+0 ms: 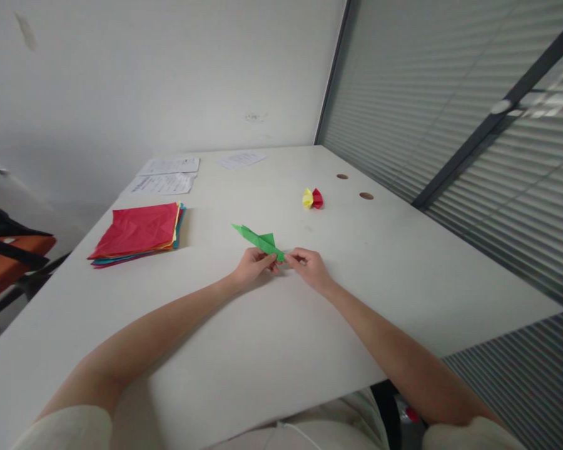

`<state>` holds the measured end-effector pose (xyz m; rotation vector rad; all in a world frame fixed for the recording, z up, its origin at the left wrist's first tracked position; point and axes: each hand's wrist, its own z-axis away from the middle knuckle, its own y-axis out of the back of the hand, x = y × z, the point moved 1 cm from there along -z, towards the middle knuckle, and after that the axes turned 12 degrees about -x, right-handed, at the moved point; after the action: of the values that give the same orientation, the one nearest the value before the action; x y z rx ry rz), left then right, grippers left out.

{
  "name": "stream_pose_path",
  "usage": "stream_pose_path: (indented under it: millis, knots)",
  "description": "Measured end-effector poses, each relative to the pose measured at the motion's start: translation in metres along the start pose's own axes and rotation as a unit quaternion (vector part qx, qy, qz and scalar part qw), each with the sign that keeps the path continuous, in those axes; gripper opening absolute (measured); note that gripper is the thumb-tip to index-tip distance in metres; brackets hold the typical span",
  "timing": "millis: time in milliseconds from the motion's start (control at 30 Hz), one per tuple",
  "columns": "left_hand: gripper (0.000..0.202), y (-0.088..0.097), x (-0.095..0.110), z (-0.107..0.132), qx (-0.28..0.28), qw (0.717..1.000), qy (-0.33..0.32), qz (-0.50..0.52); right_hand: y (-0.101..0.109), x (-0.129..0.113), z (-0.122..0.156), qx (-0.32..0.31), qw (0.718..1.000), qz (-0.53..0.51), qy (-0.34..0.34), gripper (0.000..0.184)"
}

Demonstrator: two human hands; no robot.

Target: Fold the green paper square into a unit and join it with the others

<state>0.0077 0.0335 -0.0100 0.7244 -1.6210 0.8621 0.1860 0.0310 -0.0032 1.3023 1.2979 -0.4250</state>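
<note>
A folded green paper (263,240), long and narrow with a pointed far-left end and a small flap standing up, is held just above the table. My left hand (256,267) is closed on its near part, thumb on top. At the paper's right end, my right hand (308,265) pinches the tip between thumb and fingers. Both hands are close together, and the fingers beneath the paper are partly hidden. Beyond them lies a small folded yellow and red paper piece (313,199).
On the left of the white table (244,350) rests a stack of coloured paper sheets (141,230), red on top. Printed sheets (164,175) lie behind it. Two round holes (366,196) pierce the table near the blinds (403,112). An orange chair (9,262) stands at far left.
</note>
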Motion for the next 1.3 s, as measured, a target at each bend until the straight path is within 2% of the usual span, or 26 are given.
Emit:
stream_pose_path:
  millis: [367,700,900,1033,1133,1233,1300]
  knots:
    - [0.042,-0.003,0.003,0.002,0.010,0.999,0.003,-0.039,-0.002,-0.003,0.003,0.028,0.999,0.040,0.010,0.035]
    - [0.025,-0.005,0.000,0.003,0.032,0.997,0.017,-0.064,-0.006,-0.006,0.003,0.031,0.996,0.071,0.032,0.034]
    - [0.029,-0.005,0.001,0.004,0.018,0.998,0.030,-0.059,-0.006,-0.006,0.002,0.003,0.996,0.075,0.044,0.034]
    - [0.032,-0.004,0.003,0.003,0.018,0.996,0.026,-0.085,-0.006,-0.007,0.003,0.016,0.995,0.086,0.051,0.034]
    - [0.038,-0.002,0.011,0.001,0.072,0.993,-0.009,-0.096,-0.006,-0.008,0.003,0.034,0.996,0.078,0.034,0.035]
    - [0.046,0.002,0.019,-0.001,0.147,0.986,-0.062,-0.042,-0.008,-0.010,0.004,0.041,0.997,0.068,0.015,0.038]
    - [0.048,0.003,0.024,-0.003,0.157,0.985,-0.077,0.003,-0.008,-0.011,0.003,0.019,0.998,0.057,0.009,0.040]
